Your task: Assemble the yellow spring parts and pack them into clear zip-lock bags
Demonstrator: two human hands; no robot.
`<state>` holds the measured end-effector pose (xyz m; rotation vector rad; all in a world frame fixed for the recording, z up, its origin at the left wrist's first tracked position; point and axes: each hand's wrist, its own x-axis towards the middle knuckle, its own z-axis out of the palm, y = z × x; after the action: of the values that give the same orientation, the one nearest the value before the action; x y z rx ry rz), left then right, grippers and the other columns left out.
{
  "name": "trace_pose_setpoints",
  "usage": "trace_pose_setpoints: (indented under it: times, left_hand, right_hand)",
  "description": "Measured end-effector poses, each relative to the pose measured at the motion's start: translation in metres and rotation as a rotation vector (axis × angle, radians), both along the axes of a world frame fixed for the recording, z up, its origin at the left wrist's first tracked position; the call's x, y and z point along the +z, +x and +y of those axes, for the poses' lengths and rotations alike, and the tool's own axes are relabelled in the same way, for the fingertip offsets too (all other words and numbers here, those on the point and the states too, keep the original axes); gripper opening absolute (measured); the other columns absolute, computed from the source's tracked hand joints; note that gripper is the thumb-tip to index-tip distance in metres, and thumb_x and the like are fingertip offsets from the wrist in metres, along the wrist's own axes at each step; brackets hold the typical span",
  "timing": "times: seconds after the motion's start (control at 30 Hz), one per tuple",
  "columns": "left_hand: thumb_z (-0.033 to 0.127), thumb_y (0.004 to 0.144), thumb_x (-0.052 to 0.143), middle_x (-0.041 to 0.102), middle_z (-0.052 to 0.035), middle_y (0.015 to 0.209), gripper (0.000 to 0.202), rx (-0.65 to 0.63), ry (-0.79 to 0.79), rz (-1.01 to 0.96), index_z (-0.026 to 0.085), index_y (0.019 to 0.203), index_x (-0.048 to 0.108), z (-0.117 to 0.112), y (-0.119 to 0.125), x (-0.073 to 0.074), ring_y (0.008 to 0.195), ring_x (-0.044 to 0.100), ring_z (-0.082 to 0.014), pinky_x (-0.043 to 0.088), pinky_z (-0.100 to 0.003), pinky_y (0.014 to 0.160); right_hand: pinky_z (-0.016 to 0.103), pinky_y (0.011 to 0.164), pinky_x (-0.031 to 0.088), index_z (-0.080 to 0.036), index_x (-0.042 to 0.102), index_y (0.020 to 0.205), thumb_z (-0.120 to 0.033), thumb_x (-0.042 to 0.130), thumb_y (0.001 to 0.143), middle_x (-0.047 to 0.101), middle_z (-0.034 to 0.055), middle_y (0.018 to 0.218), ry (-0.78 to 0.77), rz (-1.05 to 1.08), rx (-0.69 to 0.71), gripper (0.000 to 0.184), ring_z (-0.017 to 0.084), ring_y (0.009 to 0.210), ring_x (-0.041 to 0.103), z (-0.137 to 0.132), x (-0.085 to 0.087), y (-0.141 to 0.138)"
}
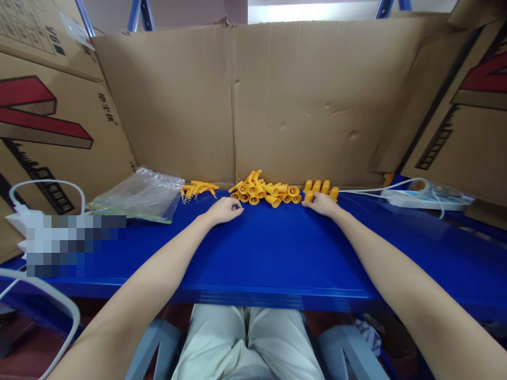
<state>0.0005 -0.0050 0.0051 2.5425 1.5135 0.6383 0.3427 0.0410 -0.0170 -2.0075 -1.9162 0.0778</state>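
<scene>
My left hand [225, 210] rests at the back of the blue table, fingers loosely curled, and nothing shows in them. Just beyond it lies a pile of yellow funnel-shaped pieces [253, 200], several with their wide mouths facing me. My right hand [324, 204] is at the yellow cylindrical caps [317, 186], which stand in a small group. Its fingers close on the nearest-left cap [309, 196], whose lower part they hide. To the left of the pile are thin yellow pieces [198, 187] with metal spiral ends.
A clear plastic bag [142, 195] lies left on the blue table [269, 253]. Cardboard [301, 105] walls off the back, and printed boxes stand at both sides. A white power strip [428, 200] with cables is at the right; more white cables [47, 182] run at the left.
</scene>
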Motion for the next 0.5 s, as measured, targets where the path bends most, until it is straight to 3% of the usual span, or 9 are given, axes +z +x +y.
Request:
trace_pose_setpoints:
  times: [0.13,0.3,0.5]
  left_hand:
    - [0.032,0.077,0.049,0.067,-0.0046,0.069,0.025,0.031,0.005,0.043,0.016,0.079,0.068,0.006,-0.007,0.009,0.063,0.058,-0.0160,0.039,-0.025,0.060]
    - [0.027,0.076,0.051,0.069,-0.0072,0.080,0.022,0.266,0.099,0.093,0.017,0.081,0.069,0.035,-0.032,0.023,0.074,0.063,-0.0207,0.043,-0.027,0.065]
    - [0.020,0.075,0.051,0.066,-0.0121,0.107,0.031,0.481,0.129,0.258,0.017,0.101,0.067,0.070,-0.063,0.019,0.098,0.061,-0.0258,0.045,-0.032,0.082]
  right_hand:
    - [0.037,0.078,0.043,-0.011,0.059,0.099,-0.044,0.054,0.080,0.065,0.0163,0.092,0.003,-0.032,0.001,0.039,0.031,0.090,0.061,0.001,-0.002,0.001]
    - [0.035,0.076,0.043,-0.011,0.059,0.101,-0.046,0.053,0.081,0.065,0.0153,0.091,-0.009,-0.037,0.003,0.041,0.030,0.089,0.061,-0.001,-0.001,0.000]
    - [0.036,0.076,0.043,-0.011,0.058,0.101,-0.044,0.052,0.081,0.065,0.0158,0.092,0.011,-0.032,0.029,0.039,0.030,0.090,0.061,-0.003,0.000,-0.001]
